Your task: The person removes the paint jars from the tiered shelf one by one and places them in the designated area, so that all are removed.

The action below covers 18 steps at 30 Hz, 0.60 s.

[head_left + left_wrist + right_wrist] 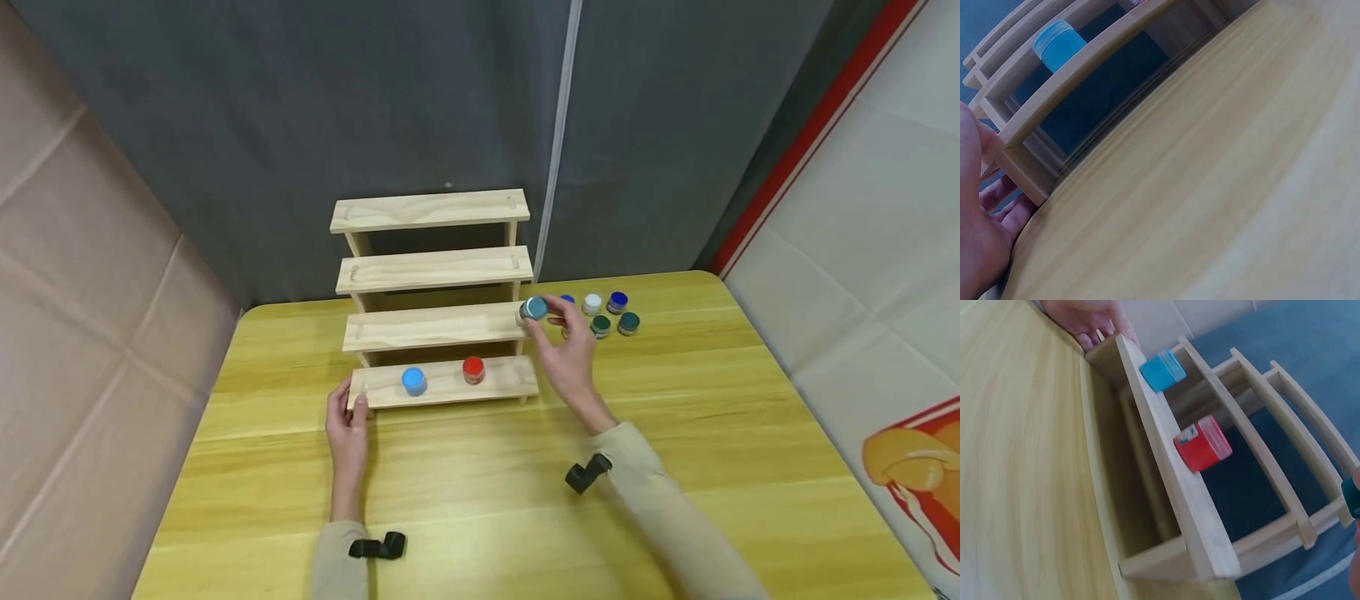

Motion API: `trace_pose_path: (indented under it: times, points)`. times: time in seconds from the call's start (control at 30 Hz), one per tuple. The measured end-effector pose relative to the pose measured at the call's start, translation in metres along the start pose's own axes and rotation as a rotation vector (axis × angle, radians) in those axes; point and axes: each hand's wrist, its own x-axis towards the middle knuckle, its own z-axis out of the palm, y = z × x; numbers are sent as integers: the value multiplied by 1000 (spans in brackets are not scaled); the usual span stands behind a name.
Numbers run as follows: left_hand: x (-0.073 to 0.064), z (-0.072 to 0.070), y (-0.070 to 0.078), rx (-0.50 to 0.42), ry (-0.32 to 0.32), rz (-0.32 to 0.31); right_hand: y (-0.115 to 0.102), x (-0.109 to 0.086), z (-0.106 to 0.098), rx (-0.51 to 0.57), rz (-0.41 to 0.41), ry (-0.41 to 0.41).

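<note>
A wooden stepped rack (442,325) with several tiers stands on the table. My left hand (347,425) grips the left end of its lowest step, thumb at the front edge; the left wrist view shows the fingers (1016,212) around the end support. On that step sit a light-blue jar (414,382) and, to its right, a red jar (473,370). My right hand (567,354) pinches a small teal-topped jar (534,308) between thumb and fingers, at the right end of the second step from the bottom. Only a bit of this teal jar (1352,497) enters the right wrist view.
Right of the rack, small jars stand grouped on the table (480,483): a white one (592,304), a dark-blue one (617,302), two dark-green ones (628,323) and others partly behind my right hand. A grey curtain (420,100) hangs close behind the rack.
</note>
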Motion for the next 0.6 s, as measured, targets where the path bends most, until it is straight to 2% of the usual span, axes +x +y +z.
trace_pose_path:
  times: [0.1, 0.33, 0.6]
  points:
    - [0, 0, 1, 6, -1, -2, -5, 0, -9, -9, 11, 8]
    - [0, 1, 2, 0, -4, -5, 39, -4, -25, -34, 92, 36]
    - [0, 0, 3, 6, -7, -24, 64, -11, -44, -88, 210, 25]
